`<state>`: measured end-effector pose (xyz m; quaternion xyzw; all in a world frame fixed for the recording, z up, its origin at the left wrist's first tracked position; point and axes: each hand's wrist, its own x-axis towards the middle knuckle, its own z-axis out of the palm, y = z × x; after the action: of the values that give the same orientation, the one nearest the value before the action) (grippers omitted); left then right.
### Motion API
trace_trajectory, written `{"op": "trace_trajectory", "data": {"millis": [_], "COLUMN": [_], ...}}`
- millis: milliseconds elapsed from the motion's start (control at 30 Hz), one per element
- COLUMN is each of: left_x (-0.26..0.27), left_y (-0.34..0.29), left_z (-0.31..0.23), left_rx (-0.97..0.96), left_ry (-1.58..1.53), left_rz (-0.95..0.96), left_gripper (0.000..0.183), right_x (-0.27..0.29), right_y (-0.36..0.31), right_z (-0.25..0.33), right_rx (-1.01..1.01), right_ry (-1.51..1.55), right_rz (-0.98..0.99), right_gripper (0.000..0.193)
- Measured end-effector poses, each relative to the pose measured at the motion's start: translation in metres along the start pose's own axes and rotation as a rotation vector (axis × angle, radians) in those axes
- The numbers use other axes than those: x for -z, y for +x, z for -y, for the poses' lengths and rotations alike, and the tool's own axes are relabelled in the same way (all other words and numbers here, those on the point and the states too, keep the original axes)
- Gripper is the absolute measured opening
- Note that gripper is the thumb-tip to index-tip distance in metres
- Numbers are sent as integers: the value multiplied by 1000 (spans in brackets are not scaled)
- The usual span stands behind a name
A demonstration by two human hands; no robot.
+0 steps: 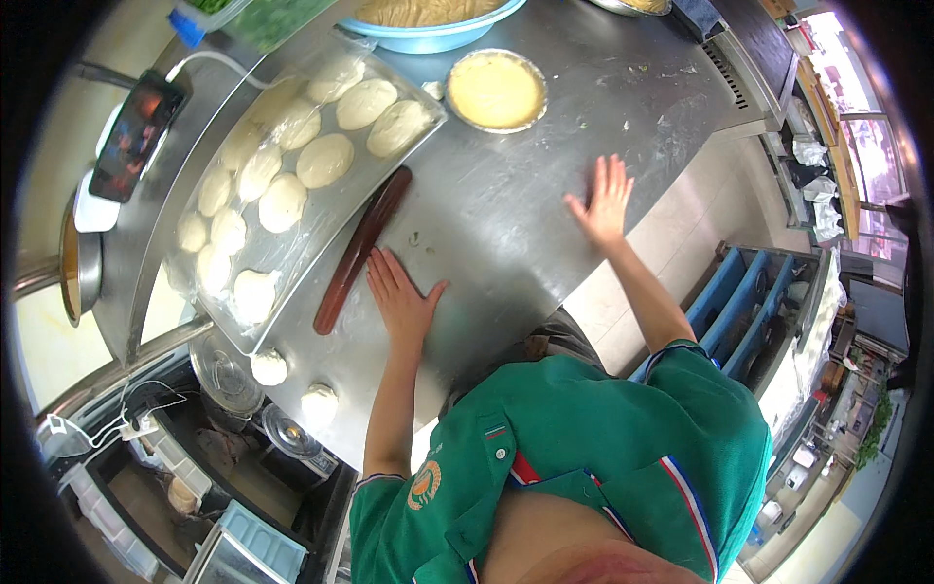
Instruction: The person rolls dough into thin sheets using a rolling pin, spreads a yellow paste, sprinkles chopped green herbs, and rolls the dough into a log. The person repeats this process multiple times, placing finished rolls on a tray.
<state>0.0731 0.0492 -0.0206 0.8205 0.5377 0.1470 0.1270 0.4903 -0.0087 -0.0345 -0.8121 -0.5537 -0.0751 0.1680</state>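
Note:
My left hand [400, 295] lies on the steel table with its fingers stretched out and the thumb apart. Right beside its fingertips is a dark red-brown rolling pin [362, 251]; whether they touch it I cannot tell. My right hand [605, 204] rests flat near the table's right edge, fingers extended, holding nothing. Along the left, a tray [321, 216] under clear plastic film carries several flattened dough rounds [282, 202]. Two small dough balls, one [269, 367] by the tray's near corner and another [319, 404] closer to me, sit on the bare steel.
At the far side stand a bowl of yellow filling [497, 91] and a light blue basin [428, 37]. A phone [138, 136] with a white cable leans at the left. Blue-sided bins [739, 302] stand beyond the table's right edge. Containers [263, 535] sit below at the lower left.

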Motion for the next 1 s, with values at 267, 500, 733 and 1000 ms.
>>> {"op": "trace_trajectory", "data": {"millis": [267,500,733,1000], "left_x": [-23,-54,-113,-5], "left_y": [87,128,160,129], "left_z": [-68,-117,-202,-82], "left_rx": [206,238,187,100], "left_ry": [-61,-232,-703,-307], "left_rz": [-96,-270,-251,-560], "left_gripper": [112,82,67,58], "right_x": [-30,-62,-33,-41], "right_y": [192,296,206,119], "right_z": [-209,-268,-108,65], "right_rx": [-74,69,566,752], "right_ry": [-330,317,599,649], "right_rz": [-300,-45,425,560], "right_gripper": [90,62,82,99]}}
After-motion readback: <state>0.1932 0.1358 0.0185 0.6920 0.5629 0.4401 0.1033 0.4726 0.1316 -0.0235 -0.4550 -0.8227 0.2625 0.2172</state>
